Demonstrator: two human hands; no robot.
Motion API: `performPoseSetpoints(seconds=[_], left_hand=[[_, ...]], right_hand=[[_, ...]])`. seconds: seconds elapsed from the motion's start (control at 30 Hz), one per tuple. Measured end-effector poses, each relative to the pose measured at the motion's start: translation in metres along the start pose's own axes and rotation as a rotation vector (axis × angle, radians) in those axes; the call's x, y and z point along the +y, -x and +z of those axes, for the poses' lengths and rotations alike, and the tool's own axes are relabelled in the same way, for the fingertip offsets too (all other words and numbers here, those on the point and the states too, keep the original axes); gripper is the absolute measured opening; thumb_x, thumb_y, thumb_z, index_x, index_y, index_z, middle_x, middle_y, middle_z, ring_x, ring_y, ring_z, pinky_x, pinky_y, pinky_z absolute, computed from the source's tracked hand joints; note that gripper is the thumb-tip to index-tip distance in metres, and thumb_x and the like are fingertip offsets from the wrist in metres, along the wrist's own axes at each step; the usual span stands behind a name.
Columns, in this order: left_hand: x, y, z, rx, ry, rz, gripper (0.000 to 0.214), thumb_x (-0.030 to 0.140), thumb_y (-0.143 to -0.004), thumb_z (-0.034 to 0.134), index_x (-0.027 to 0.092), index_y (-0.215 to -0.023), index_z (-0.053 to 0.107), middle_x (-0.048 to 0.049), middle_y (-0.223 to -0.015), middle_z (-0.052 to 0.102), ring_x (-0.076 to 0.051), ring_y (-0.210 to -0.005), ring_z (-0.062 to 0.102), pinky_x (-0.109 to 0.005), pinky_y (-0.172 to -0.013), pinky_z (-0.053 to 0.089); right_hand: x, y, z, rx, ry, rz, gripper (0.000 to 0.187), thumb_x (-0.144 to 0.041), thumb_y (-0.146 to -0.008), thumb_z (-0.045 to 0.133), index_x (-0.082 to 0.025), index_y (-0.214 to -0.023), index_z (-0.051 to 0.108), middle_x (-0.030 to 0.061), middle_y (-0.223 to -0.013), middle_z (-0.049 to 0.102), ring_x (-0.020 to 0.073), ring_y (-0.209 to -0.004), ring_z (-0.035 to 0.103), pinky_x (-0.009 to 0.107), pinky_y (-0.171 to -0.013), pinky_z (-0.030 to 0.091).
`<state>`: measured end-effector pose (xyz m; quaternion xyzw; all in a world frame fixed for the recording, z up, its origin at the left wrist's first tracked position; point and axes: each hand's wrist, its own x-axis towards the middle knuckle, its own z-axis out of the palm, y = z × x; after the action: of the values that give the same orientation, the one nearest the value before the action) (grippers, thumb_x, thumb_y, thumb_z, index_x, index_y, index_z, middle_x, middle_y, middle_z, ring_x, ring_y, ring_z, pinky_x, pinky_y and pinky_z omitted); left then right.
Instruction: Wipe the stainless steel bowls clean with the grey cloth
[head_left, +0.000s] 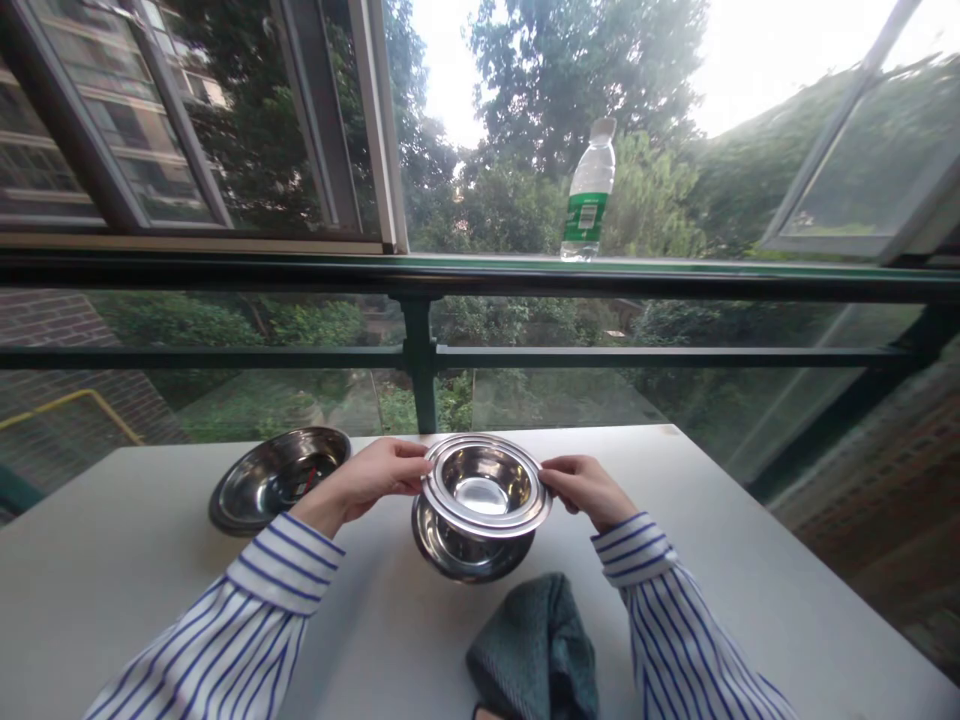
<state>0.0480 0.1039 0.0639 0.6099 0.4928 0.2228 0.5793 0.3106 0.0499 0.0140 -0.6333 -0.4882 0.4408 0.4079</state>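
Between my two hands is a shiny steel bowl [487,524] with a wide, ringed rim; the rings may be several nested bowls, but I cannot tell. My left hand [375,476] pinches its left edge between thumb and fingers. At the opposite edge, my right hand [589,490] grips the rim the same way. Directly beneath sits another steel bowl [474,566], partly covered by the held one. Whether the two touch is unclear. A crumpled grey-green cloth [536,645] lies nearer to me on the white table [720,600].
Left of my left hand stands a larger steel bowl [247,490] with a small dark and red item or reflection inside. Beyond the table runs a dark green railing [480,282]. A plastic bottle [589,200] with a green label stands on the ledge by the open window.
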Motion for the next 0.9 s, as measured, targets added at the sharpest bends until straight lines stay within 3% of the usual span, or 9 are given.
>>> performPoseSetpoints(seconds=[0.33, 0.67, 0.9], left_hand=[[-0.001, 0.002, -0.001, -0.010, 0.081, -0.003, 0.040, 0.025, -0.059, 0.072, 0.012, -0.096, 0.070, -0.0065, -0.085, 0.070, -0.017, -0.081, 0.062, -0.030, -0.080, 0.045], [-0.013, -0.001, 0.002, 0.069, 0.133, 0.020, 0.042, 0.020, -0.058, 0.073, 0.010, -0.099, 0.069, 0.0014, -0.063, 0.063, -0.012, -0.064, 0.057, -0.028, -0.071, 0.046], [-0.016, 0.003, 0.002, 0.091, 0.132, 0.020, 0.043, 0.020, -0.059, 0.072, 0.011, -0.101, 0.068, -0.0030, -0.076, 0.068, -0.014, -0.071, 0.058, -0.029, -0.072, 0.046]], right_hand=[[-0.003, 0.002, 0.003, 0.021, 0.024, 0.002, 0.015, -0.017, -0.072, 0.053, -0.009, -0.076, 0.065, -0.0050, -0.046, 0.051, 0.0044, -0.035, 0.037, 0.017, -0.032, 0.025], [-0.004, 0.004, 0.004, 0.047, 0.064, -0.016, 0.018, -0.021, -0.074, 0.055, -0.008, -0.084, 0.065, -0.0031, -0.049, 0.055, 0.0054, -0.036, 0.040, 0.017, -0.033, 0.027], [0.001, 0.001, 0.009, 0.067, 0.093, -0.062, 0.020, -0.023, -0.075, 0.055, -0.008, -0.085, 0.065, -0.0017, -0.050, 0.056, 0.0062, -0.039, 0.040, 0.018, -0.035, 0.028]])
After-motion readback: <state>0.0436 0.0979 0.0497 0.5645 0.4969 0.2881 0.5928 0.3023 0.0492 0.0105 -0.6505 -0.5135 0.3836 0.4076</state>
